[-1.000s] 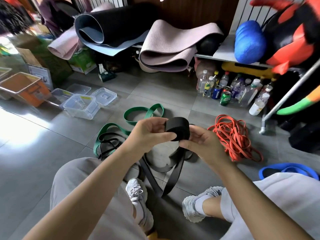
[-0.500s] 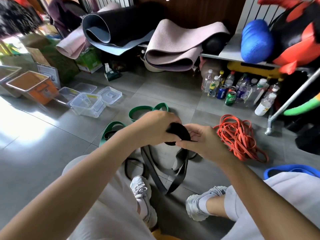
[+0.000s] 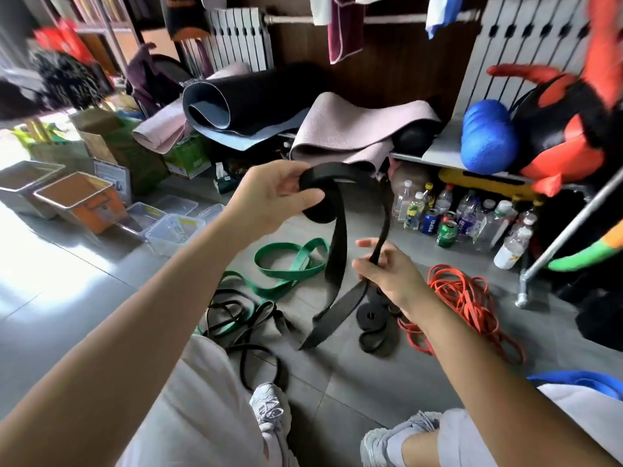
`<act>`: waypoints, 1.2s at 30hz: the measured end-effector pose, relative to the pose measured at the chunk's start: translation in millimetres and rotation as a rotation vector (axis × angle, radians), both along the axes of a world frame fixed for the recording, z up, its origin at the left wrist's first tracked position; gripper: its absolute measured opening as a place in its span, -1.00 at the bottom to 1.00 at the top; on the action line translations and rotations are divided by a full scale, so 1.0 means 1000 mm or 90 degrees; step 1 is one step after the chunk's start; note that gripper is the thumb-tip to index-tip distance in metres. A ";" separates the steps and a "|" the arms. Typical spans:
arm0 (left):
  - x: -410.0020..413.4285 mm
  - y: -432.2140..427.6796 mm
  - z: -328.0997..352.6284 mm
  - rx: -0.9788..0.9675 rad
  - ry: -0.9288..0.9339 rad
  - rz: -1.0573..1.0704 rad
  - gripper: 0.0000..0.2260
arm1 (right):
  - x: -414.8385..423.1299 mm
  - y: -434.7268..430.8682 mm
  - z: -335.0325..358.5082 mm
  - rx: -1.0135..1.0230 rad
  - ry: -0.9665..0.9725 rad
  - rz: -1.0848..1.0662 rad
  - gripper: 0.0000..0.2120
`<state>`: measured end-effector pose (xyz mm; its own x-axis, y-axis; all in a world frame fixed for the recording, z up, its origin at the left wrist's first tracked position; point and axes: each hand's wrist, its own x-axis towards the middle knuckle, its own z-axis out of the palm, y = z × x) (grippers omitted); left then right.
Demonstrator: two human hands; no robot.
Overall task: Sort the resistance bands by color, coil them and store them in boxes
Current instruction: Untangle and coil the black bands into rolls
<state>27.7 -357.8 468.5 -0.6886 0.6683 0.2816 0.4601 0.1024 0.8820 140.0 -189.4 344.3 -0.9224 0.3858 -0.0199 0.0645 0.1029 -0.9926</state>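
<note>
My left hand is raised and grips the coiled part of a wide black resistance band. Its loose loop hangs down toward the floor. My right hand is lower and pinches the band's right strand. Green bands lie on the tiles beyond my hands. An orange band pile lies to the right. Thin black bands sit by my left knee, and small coiled black bands lie under my right hand. A blue band shows at my right knee. Clear plastic boxes stand at the left.
An orange bin and a grey bin stand at far left. Rolled mats lie along the back wall. Bottles and cans cluster under a metal rack at the right. My shoes are on the floor below.
My left hand rose with the coil, and the band now hangs longer. My right hand left the coil and moved down onto the strand. The camera tilted up.
</note>
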 end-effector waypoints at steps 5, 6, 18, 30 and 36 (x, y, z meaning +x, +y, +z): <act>0.000 0.009 0.024 0.015 0.019 -0.008 -0.78 | -0.025 -0.014 0.009 -0.005 -0.022 0.051 -0.47; 0.000 0.010 0.025 0.018 0.008 -0.001 -0.77 | -0.028 -0.021 0.007 -0.020 -0.015 0.050 -0.54; -0.011 0.007 0.048 0.109 -0.069 0.064 -0.82 | -0.030 -0.012 0.063 0.001 0.058 -0.069 -0.88; -0.008 0.010 0.049 0.035 -0.002 0.062 -0.80 | -0.019 -0.003 0.066 0.213 -0.088 0.019 -0.82; 0.011 0.007 -0.010 -0.183 0.072 -0.052 -0.75 | 0.012 -0.010 0.043 0.053 0.018 0.070 -0.68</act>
